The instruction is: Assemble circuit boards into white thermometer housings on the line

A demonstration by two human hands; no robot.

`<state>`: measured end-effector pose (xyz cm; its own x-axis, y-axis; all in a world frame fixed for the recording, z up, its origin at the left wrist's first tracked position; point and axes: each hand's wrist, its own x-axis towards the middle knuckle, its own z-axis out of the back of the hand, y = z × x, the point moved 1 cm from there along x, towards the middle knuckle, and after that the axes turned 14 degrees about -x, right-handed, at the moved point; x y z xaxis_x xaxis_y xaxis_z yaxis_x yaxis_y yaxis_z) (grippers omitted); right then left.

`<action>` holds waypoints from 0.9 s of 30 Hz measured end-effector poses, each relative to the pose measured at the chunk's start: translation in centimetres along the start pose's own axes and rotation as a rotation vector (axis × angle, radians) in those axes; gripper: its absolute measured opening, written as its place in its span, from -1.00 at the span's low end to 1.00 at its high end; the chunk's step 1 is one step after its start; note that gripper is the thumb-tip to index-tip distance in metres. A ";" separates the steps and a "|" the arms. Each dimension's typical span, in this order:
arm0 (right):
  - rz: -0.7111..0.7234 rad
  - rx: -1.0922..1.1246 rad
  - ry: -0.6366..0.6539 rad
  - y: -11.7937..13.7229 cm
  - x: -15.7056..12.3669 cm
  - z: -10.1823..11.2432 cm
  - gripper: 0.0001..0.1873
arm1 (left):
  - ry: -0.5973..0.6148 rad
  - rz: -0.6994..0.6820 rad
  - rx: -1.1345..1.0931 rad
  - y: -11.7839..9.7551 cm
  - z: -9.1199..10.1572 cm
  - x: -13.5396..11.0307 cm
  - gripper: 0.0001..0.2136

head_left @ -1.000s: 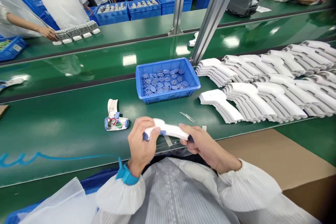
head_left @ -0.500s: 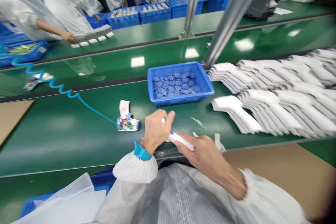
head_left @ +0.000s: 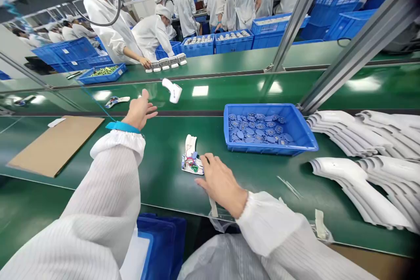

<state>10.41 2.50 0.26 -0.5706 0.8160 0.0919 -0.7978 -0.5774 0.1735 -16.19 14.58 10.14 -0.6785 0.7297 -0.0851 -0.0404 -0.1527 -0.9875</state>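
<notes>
My left hand, with a blue wrist strap, reaches out over the far edge of the green bench, fingers apart and holding nothing. Just beyond its fingertips a white gun-shaped housing is on the green conveyor belt. My right hand is stretched out low over the bench, its fingers loosely spread. Its fingertips are at the edge of an open white half shell with red wires and a small green circuit board in it. I cannot tell whether they touch it.
A blue bin of small blue parts stands right of centre. Stacked white shells fill the right side. Thin white sticks lie nearby, cardboard at left. Another half shell is on the belt. Metal posts rise beyond; co-workers stand opposite.
Both hands held a white piece close to my body; they have parted. My left hand went forward and left, my right toward the half shell. A white housing now shows on the belt. My view has tilted up.
</notes>
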 end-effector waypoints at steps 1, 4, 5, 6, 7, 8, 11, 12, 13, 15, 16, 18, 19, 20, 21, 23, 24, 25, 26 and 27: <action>-0.001 -0.008 0.001 0.6 0.6 -0.4 -0.57 | -0.007 -0.013 -0.009 0.2 0.3 -0.3 -0.64; -0.037 0.013 -0.018 1.1 1.3 -0.8 -0.75 | 0.014 -0.046 0.007 2.0 1.6 -3.0 -0.68; -0.062 0.031 -0.024 1.0 1.3 -0.7 -0.78 | 0.032 -0.049 0.017 2.8 1.9 -4.6 -0.66; -0.093 0.050 -0.030 0.9 1.2 -0.7 -0.78 | 0.052 -0.043 0.019 3.7 2.0 -6.4 -0.63; -0.127 0.064 -0.038 0.8 1.0 -0.6 -0.77 | 0.080 -0.028 0.009 4.7 1.9 -8.5 -0.58; -0.166 0.086 -0.052 0.8 0.6 -0.4 -0.75 | 0.115 0.004 -0.021 5.6 1.6 -10.8 -0.53; -0.241 0.249 -0.122 1.1 -1.5 0.3 -0.72 | 0.282 0.209 -0.212 8.2 -0.6 -17.5 -0.49; -0.240 0.321 -0.137 1.1 -2.5 0.6 -0.70 | 0.296 0.250 -0.260 8.8 -1.3 -19.3 -0.52; -0.227 0.379 -0.148 0.9 -3.6 1.1 -0.67 | 0.309 0.274 -0.298 9.3 -1.9 -20.7 -0.57; -0.199 0.399 -0.190 -0.3 -6.0 2.3 -0.69 | 0.364 0.228 -0.279 9.7 -2.8 -22.5 -0.67; -0.197 0.374 -0.233 -1.3 -7.1 3.1 -0.74 | 0.422 0.172 -0.231 9.8 -3.1 -23.0 -0.72; -0.194 0.306 -0.338 -3.4 -8.6 4.8 -0.82 | 0.576 0.023 -0.097 9.6 -3.5 -23.5 -0.82; -0.185 0.274 -0.369 -4.3 -9.1 5.5 -0.83 | 0.652 -0.050 -0.036 9.4 -3.7 -23.7 -0.86; -0.169 0.247 -0.377 -5.1 -9.3 6.1 -0.83 | 0.722 -0.110 0.011 9.2 -4.0 -24.0 -0.89; -0.151 0.223 -0.367 -5.6 -9.4 6.6 -0.84 | 0.788 -0.157 0.047 9.0 -4.3 -24.3 -0.90; -0.130 0.174 -0.327 -6.2 -9.4 7.2 -0.90 | 0.897 -0.231 0.099 8.7 -5.1 -25.2 -0.93; -0.127 0.148 -0.319 -6.3 -9.4 7.5 -0.90 | 0.937 -0.255 0.122 8.7 -5.6 -25.7 -0.94; -0.127 0.119 -0.321 -6.3 -9.4 7.8 -0.85 | 0.960 -0.271 0.145 8.8 -6.0 -26.1 -0.95; -0.133 0.087 -0.329 -6.3 -9.4 8.1 -0.81 | 0.971 -0.275 0.171 9.0 -6.3 -26.4 -0.94; -0.146 0.062 -0.338 -6.4 -9.5 8.4 -0.78 | 0.968 -0.260 0.192 9.3 -6.7 -26.7 -0.90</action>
<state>22.62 -1.33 6.53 -0.3473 0.8579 0.3786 -0.8468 -0.4603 0.2664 6.48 -1.84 2.35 0.2490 0.9682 -0.0260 -0.2771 0.0454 -0.9598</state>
